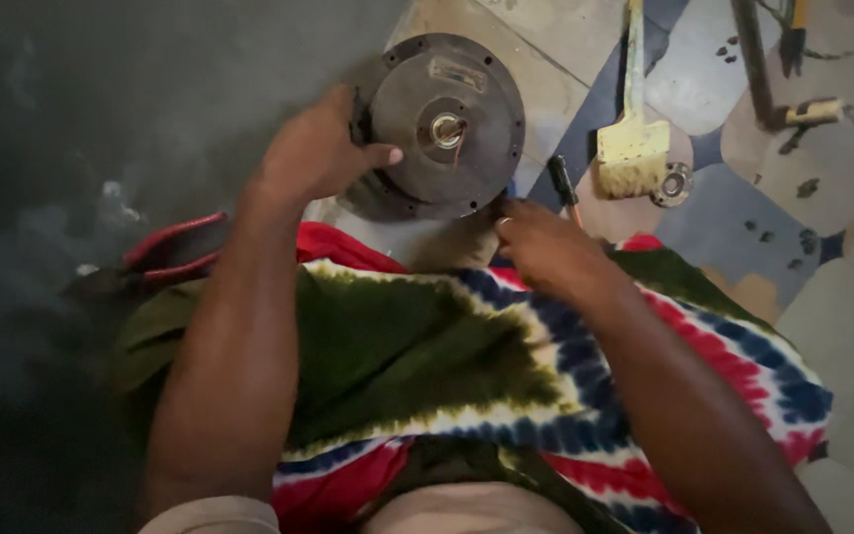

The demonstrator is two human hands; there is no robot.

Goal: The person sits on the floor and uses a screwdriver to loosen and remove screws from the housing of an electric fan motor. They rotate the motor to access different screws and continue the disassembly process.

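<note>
A round dark metal motor housing point(447, 124) with a short shaft at its centre stands on edge on the floor, just beyond my knees. My left hand point(318, 153) grips its left rim, thumb lying across the face. My right hand point(541, 247) rests at the housing's lower right edge, fingers curled; what it holds, if anything, is hidden. A tie-dye cloth point(467, 356) in green, blue, red and white covers my lap.
A screwdriver with a dark handle point(562, 183) lies just right of the housing. Beyond it are a yellow-bristled brush point(633, 148), a small metal ring point(672, 185) and other tools point(803, 109) on patterned flooring. Red-handled pliers point(172, 247) lie at the left on dark ground.
</note>
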